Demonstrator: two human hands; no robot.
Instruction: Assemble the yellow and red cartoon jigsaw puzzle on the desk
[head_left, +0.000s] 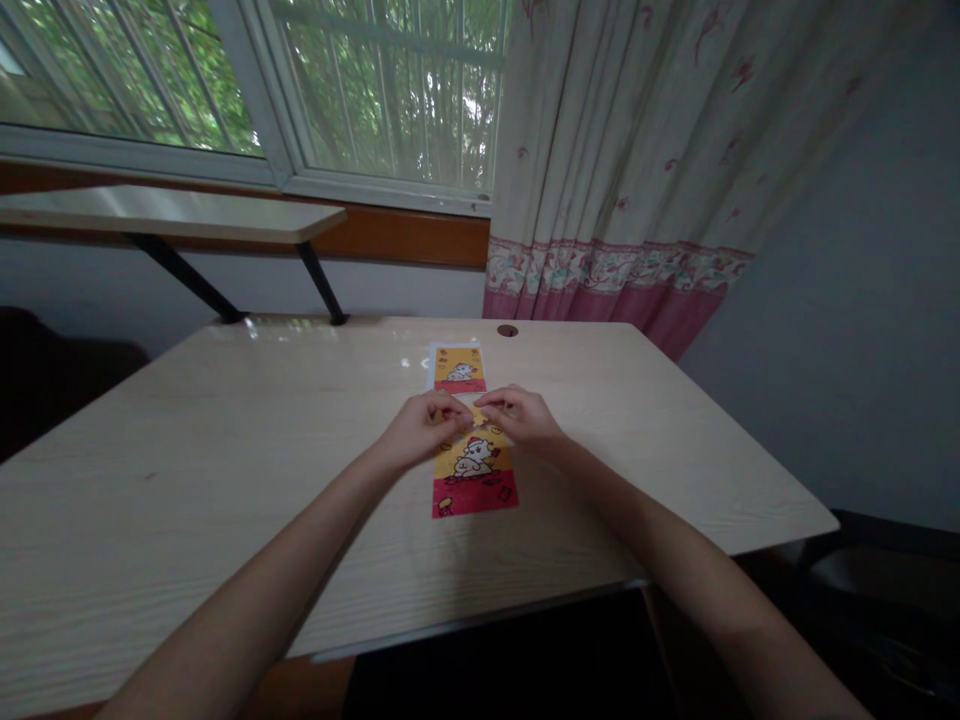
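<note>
My left hand (431, 424) and my right hand (521, 412) meet over the middle of the table, fingertips close together and pinched. Between them is a small yellow puzzle piece (478, 412), partly hidden by the fingers. Just below it lies a yellow and red jigsaw puzzle (480, 490) with a white cartoon animal in a red hat. Its upper edge is partly covered by my hands. Beyond my fingers, a smaller-looking card (459, 368) with the same picture lies flat on a white sheet.
The pale wooden table (225, 480) extends to both sides, with a round cable hole (508, 330) at its back edge. A raised shelf (187, 212) on black legs stands at back left. Behind are a barred window and a floral curtain (615, 200). A dark chair (885, 580) is at right.
</note>
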